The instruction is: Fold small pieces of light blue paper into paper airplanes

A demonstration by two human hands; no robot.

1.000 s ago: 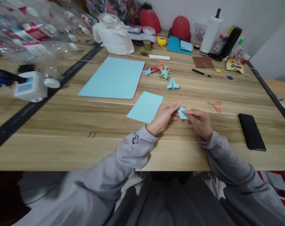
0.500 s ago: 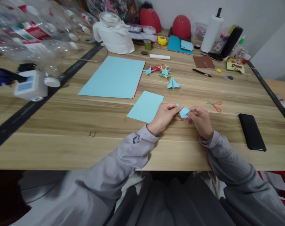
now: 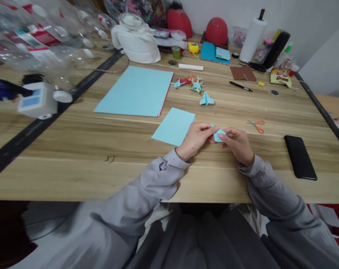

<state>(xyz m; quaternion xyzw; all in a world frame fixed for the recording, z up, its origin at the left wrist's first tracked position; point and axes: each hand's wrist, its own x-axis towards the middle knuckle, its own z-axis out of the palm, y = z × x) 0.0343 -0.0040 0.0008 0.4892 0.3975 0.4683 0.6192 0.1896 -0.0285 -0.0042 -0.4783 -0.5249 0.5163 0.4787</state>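
The left hand [image 3: 194, 141] and the right hand [image 3: 239, 145] share a small folded piece of light blue paper [image 3: 217, 137], each grip pinching it between thumb and fingers, the left at its left side and the right at its right. The piece is over the front part of the wooden surface [image 3: 130, 179]; whether it touches the wood, I cannot tell. A light blue sheet [image 3: 173, 126] lies just beside the left hand, which hides one corner. Beyond the hands sits a folded blue plane [image 3: 207, 99], and orange-handled scissors [image 3: 259, 126] lie near the right hand
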